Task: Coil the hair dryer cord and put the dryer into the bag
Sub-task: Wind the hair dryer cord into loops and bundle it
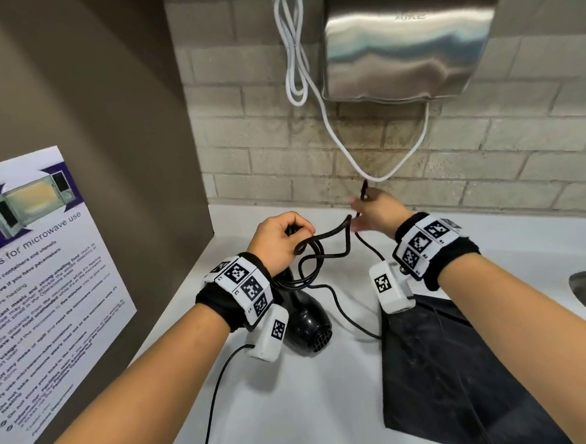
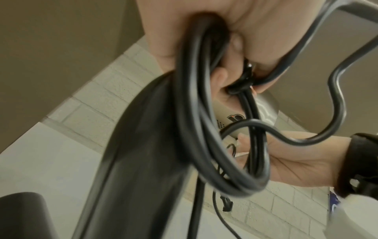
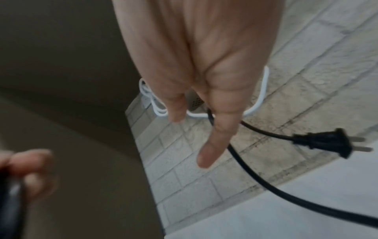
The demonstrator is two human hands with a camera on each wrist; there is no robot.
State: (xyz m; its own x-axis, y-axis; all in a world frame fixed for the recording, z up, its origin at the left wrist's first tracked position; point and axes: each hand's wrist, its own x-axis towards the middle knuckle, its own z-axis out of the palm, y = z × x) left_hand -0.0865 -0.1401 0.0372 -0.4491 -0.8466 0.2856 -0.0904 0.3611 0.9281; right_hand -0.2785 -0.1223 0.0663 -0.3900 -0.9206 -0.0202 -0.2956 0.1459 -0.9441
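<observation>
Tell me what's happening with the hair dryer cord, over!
Left hand grips the coiled loops against the dryer handle. Right hand carries the cord's plug end. Dryer on counter, bag beside it. Nothing blocking.

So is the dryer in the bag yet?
Out. The dryer lies on the counter beside the flat bag.

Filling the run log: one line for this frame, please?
stage: coiling cord | left hand: grips cord loops | right hand: holds cord near plug | hair dryer: on counter | bag: flat, dryer not inside
</observation>
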